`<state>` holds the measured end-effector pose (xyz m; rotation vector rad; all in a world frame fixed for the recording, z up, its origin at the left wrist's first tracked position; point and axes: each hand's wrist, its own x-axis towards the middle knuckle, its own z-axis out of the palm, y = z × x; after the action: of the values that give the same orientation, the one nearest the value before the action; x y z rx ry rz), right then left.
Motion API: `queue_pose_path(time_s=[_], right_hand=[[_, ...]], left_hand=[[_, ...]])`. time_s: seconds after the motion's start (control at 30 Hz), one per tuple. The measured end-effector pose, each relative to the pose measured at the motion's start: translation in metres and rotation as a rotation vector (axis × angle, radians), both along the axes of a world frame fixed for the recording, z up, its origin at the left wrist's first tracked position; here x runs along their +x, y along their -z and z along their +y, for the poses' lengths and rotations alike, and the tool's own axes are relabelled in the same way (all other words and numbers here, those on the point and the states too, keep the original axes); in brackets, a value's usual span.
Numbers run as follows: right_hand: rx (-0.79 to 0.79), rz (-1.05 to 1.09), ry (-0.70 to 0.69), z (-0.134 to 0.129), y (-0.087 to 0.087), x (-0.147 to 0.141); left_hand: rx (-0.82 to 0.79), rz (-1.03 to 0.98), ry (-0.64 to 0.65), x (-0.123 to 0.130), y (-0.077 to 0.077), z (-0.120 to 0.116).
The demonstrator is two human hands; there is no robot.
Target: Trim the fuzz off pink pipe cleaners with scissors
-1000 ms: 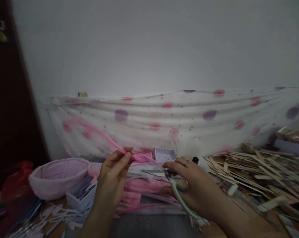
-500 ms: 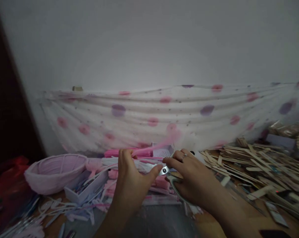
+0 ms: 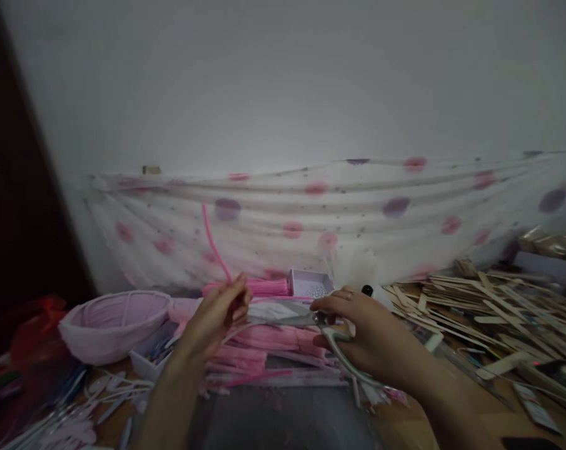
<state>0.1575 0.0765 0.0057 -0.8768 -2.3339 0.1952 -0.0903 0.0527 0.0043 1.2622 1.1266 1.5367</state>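
Observation:
My left hand (image 3: pixel 220 312) is closed, its fingers pinching a bright pink pipe cleaner (image 3: pixel 213 242) that sticks up and curves to the left. My right hand (image 3: pixel 358 325) grips a pair of scissors (image 3: pixel 292 317) with pale green-white handles. The blades point left toward my left fingers; whether they touch the pipe cleaner is hard to tell. Beneath and behind both hands lie bundles of light pink pipe cleaners (image 3: pixel 283 339) and a brighter pink bundle (image 3: pixel 267 287). A loose bright pink piece (image 3: pixel 264 377) lies in front of them.
A pink woven-looking bowl (image 3: pixel 90 334) and a small box (image 3: pixel 145 362) stand on the left. Behind the hands is a white box of beads (image 3: pixel 306 281). Wooden sticks (image 3: pixel 498 312) pile up on the right. A dark mat (image 3: pixel 283 419) lies in front; a dotted cloth (image 3: pixel 358 212) hangs behind.
My left hand has moved left and down, away from the scissors' pivot. The pipe cleaner, earlier blurred and pointing right, now stands up to the left. The scissors' blades show more.

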Motion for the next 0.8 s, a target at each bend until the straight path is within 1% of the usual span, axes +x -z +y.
queue_pose_path(time_s=[0.03,0.07,0.17,0.2,0.23,0.27,0.33,0.4,0.47,0.53,0.57,0.6,0.7,0.73,0.77,0.8], right_hand=[[-0.133,0.072,-0.069,0.001,0.001,0.0],[-0.308,0.152,-0.183,0.002,0.002,-0.001],[-0.899,0.385,-0.62,0.007,0.011,-0.006],[-1.045,0.434,-0.709,0.008,0.015,-0.009],[-1.155,0.464,-0.756,0.009,0.017,-0.012],[-1.229,0.472,-0.77,0.01,0.019,-0.015],[-1.303,0.429,-0.763,0.009,0.02,-0.018],[-1.319,0.363,-0.753,0.008,0.02,-0.016],[-1.29,0.336,-0.765,0.008,0.018,-0.011],[-1.185,0.373,-0.77,0.009,0.017,-0.007],[-1.094,0.412,-0.736,0.008,0.015,-0.007],[-0.984,0.458,-0.66,0.008,0.013,-0.008],[-0.648,0.557,-0.307,0.0,0.005,-0.02],[-0.576,0.554,-0.213,-0.004,0.003,-0.025],[-0.531,0.538,-0.154,-0.008,0.002,-0.031],[-0.512,0.513,-0.128,-0.012,0.001,-0.035]], left_hand=[[0.021,-0.072,0.048,0.009,0.0,-0.001],[0.066,-0.122,0.051,0.019,0.001,-0.001],[0.251,-0.134,-0.088,0.043,0.007,-0.001],[0.292,-0.122,-0.121,0.05,0.009,0.0],[0.317,-0.109,-0.138,0.055,0.012,0.0],[0.328,-0.103,-0.145,0.058,0.014,0.001],[0.296,-0.139,-0.159,0.058,0.016,0.004],[0.221,-0.27,-0.211,0.051,0.016,0.008],[0.154,-0.425,-0.262,0.039,0.013,0.013],[0.094,-0.53,-0.246,0.027,0.007,0.016],[0.056,-0.559,-0.207,0.022,0.004,0.015],[0.012,-0.591,-0.155,0.02,0.001,0.014],[-0.079,-0.672,-0.02,0.024,-0.006,0.006],[-0.081,-0.706,0.004,0.029,-0.007,0.003],[-0.075,-0.744,0.017,0.035,-0.007,0.001],[-0.065,-0.777,0.022,0.042,-0.007,-0.001]])
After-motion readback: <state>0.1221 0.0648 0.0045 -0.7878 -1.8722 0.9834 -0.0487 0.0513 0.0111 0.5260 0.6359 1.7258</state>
